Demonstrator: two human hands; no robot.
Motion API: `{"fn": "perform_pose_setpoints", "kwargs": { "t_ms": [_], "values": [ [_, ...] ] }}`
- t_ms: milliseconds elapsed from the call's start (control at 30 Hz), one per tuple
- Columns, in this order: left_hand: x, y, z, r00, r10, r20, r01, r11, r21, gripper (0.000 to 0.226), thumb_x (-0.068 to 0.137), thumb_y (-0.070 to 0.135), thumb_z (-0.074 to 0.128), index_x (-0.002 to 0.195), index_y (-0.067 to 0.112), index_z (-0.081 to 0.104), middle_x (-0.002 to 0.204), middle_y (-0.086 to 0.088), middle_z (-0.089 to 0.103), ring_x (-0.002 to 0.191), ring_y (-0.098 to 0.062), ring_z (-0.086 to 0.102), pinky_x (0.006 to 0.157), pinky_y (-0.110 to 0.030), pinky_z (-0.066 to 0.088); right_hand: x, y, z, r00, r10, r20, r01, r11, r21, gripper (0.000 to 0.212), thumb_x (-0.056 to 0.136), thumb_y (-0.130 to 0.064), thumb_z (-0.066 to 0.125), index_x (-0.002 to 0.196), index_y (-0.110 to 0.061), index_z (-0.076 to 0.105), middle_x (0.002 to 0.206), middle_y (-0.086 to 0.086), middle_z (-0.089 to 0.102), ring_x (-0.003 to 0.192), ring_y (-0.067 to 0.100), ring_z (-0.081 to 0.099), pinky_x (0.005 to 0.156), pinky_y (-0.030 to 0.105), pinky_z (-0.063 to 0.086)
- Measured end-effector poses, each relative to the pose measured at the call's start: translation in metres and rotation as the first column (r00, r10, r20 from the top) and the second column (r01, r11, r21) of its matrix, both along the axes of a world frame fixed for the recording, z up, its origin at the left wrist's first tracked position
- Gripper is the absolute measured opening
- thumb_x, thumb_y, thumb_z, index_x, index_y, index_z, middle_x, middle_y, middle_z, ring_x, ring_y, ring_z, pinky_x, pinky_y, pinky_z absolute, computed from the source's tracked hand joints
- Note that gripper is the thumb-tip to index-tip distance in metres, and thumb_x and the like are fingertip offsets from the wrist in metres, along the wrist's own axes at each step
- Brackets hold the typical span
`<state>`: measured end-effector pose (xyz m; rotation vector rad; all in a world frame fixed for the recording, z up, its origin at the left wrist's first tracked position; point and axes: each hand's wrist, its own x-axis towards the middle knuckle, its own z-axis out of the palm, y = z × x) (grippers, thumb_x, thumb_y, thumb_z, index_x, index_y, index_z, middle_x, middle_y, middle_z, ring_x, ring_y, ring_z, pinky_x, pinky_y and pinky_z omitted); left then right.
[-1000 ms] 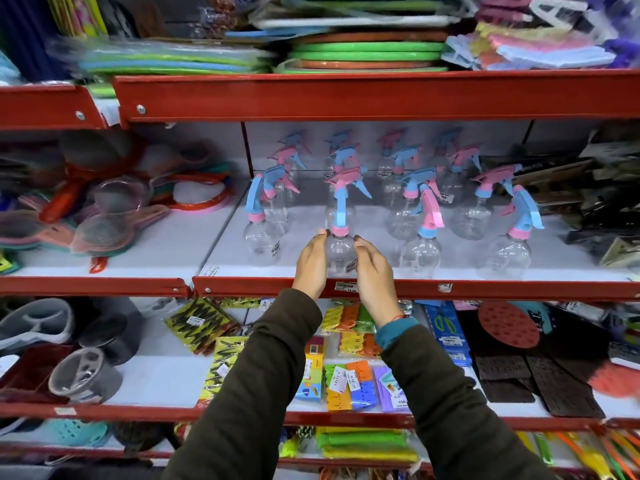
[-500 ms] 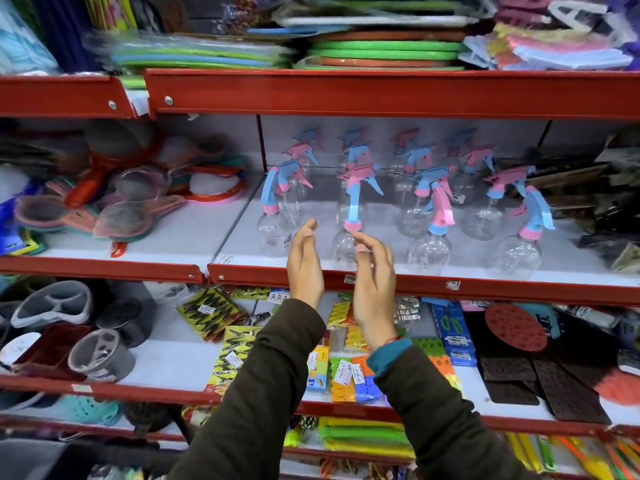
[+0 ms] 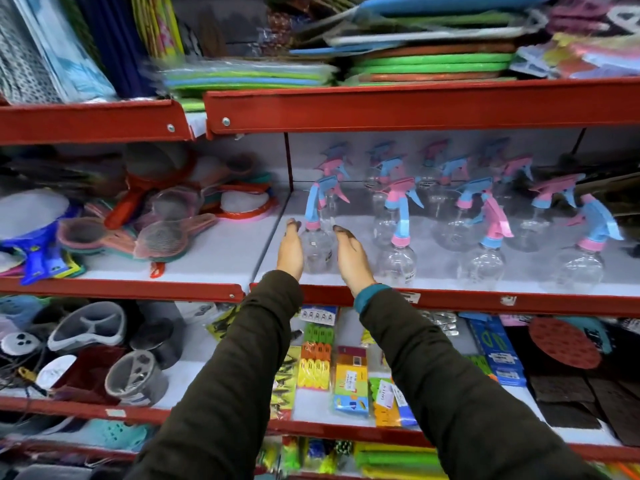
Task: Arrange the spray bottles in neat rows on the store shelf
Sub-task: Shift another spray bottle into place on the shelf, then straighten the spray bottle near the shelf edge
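My left hand (image 3: 290,251) and my right hand (image 3: 350,258) are flat and spread, one on each side of a clear spray bottle (image 3: 316,244). I cannot tell if they touch it. The bottle stands at the near left of the white shelf (image 3: 433,282). More bottles (image 3: 485,244) stand to the right and farther back.

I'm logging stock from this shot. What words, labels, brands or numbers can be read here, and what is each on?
None can be read.
Stickers on the clear spray bottles: print too blurred.
Tags on the red shelf edge: too small.
Price stickers on the packets below: blurred.
Blue pack lower right: large marks and a label, not legible.
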<state>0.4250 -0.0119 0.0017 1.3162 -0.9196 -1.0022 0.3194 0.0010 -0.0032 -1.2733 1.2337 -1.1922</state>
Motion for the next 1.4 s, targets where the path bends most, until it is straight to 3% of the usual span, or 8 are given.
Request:
{"fn": "perform_pose_setpoints", "kwargs": {
  "t_ms": [133, 233, 333, 467, 600, 733, 1067, 1400],
  "values": [
    [0.007, 0.007, 0.002, 0.993, -0.105, 0.055, 0.104, 0.994, 0.017, 0.059, 0.102, 0.047, 0.017, 0.120, 0.015, 0.063, 0.115, 0.001, 0.060, 0.094, -0.011, 0.056, 0.096, -0.025, 0.033, 0.006, -0.023, -0.019, 0.999, 0.008, 0.031, -0.009, 0.999, 0.031, 0.063, 0.075, -0.063, 0.041, 0.121, -0.028, 0.065, 0.131, 0.004, 0.064, 0.124, 0.026, 0.057, 0.114, 0.046, 0.040],
    [0.012, 0.017, 0.003, 0.987, -0.162, 0.021, 0.162, 0.987, 0.020, 0.050, 0.104, 0.043, 0.016, 0.107, 0.020, 0.061, 0.108, 0.000, 0.059, 0.082, 0.000, 0.052, 0.091, -0.024, 0.032, 0.006, -0.022, -0.026, 0.999, -0.001, 0.038, -0.001, 0.999, 0.042, 0.056, 0.068, -0.065, 0.042, 0.109, -0.035, 0.065, 0.127, 0.001, 0.066, 0.121, 0.024, 0.059, 0.111, 0.049, 0.043],
    [0.016, 0.027, -0.001, 0.984, -0.178, -0.011, 0.178, 0.984, -0.011, 0.045, 0.105, 0.037, 0.016, 0.111, 0.019, 0.056, 0.103, 0.004, 0.056, 0.083, 0.001, 0.051, 0.086, -0.023, 0.036, 0.009, -0.005, -0.022, 1.000, -0.004, 0.029, 0.004, 1.000, 0.028, 0.040, 0.075, -0.062, 0.044, 0.095, -0.038, 0.068, 0.123, 0.000, 0.068, 0.119, 0.025, 0.061, 0.110, 0.049, 0.044],
    [0.017, 0.035, -0.004, 0.980, -0.193, 0.039, 0.194, 0.981, -0.017, 0.050, 0.105, 0.036, 0.020, 0.136, 0.012, 0.051, 0.117, 0.004, 0.053, 0.107, -0.011, 0.049, 0.097, -0.022, 0.028, 0.011, 0.017, -0.014, 0.999, -0.021, -0.030, 0.020, 0.999, -0.045, 0.038, 0.099, -0.031, 0.042, 0.127, -0.017, 0.063, 0.137, 0.006, 0.061, 0.130, 0.023, 0.053, 0.116, 0.042, 0.038],
    [0.018, 0.039, -0.008, 0.975, -0.202, 0.088, 0.205, 0.978, -0.026, 0.044, 0.104, 0.037, 0.023, 0.130, 0.019, 0.053, 0.119, 0.005, 0.053, 0.102, -0.007, 0.052, 0.098, -0.023, 0.029, 0.010, 0.024, -0.019, 0.996, -0.025, -0.086, 0.017, 0.995, -0.101, 0.038, 0.101, -0.024, 0.038, 0.128, -0.009, 0.061, 0.138, 0.010, 0.061, 0.129, 0.023, 0.053, 0.115, 0.039, 0.038],
    [0.017, 0.044, -0.014, 0.987, -0.005, 0.162, 0.017, 0.997, -0.072, 0.052, 0.101, 0.041, 0.029, 0.143, 0.015, 0.046, 0.149, -0.003, 0.043, 0.140, -0.018, 0.038, 0.117, -0.033, 0.026, 0.013, 0.029, -0.024, 0.997, -0.065, -0.047, 0.058, 0.989, -0.134, 0.040, 0.101, -0.030, 0.039, 0.133, -0.013, 0.056, 0.143, 0.005, 0.056, 0.132, 0.020, 0.050, 0.115, 0.035, 0.037],
    [0.009, 0.052, -0.014, 0.986, 0.056, 0.157, -0.047, 0.997, -0.061, 0.047, 0.098, 0.037, 0.037, 0.131, 0.011, 0.057, 0.141, -0.013, 0.051, 0.131, -0.026, 0.047, 0.117, -0.044, 0.032, 0.015, 0.033, -0.020, 0.995, -0.029, -0.098, 0.016, 0.992, -0.129, 0.048, 0.096, -0.040, 0.036, 0.128, -0.014, 0.060, 0.136, 0.008, 0.062, 0.128, 0.023, 0.055, 0.115, 0.042, 0.039],
    [0.013, 0.043, -0.011, 0.997, -0.015, 0.074, 0.015, 1.000, 0.002, 0.064, 0.088, 0.056, 0.033, 0.131, 0.017, 0.059, 0.136, -0.009, 0.060, 0.127, -0.025, 0.053, 0.116, -0.045, 0.035, 0.011, 0.052, -0.028, 0.966, -0.079, -0.244, 0.025, 0.976, -0.215, 0.043, 0.102, -0.026, 0.040, 0.141, -0.013, 0.050, 0.142, 0.010, 0.049, 0.130, 0.021, 0.051, 0.105, 0.021, 0.031]
  ]
}}
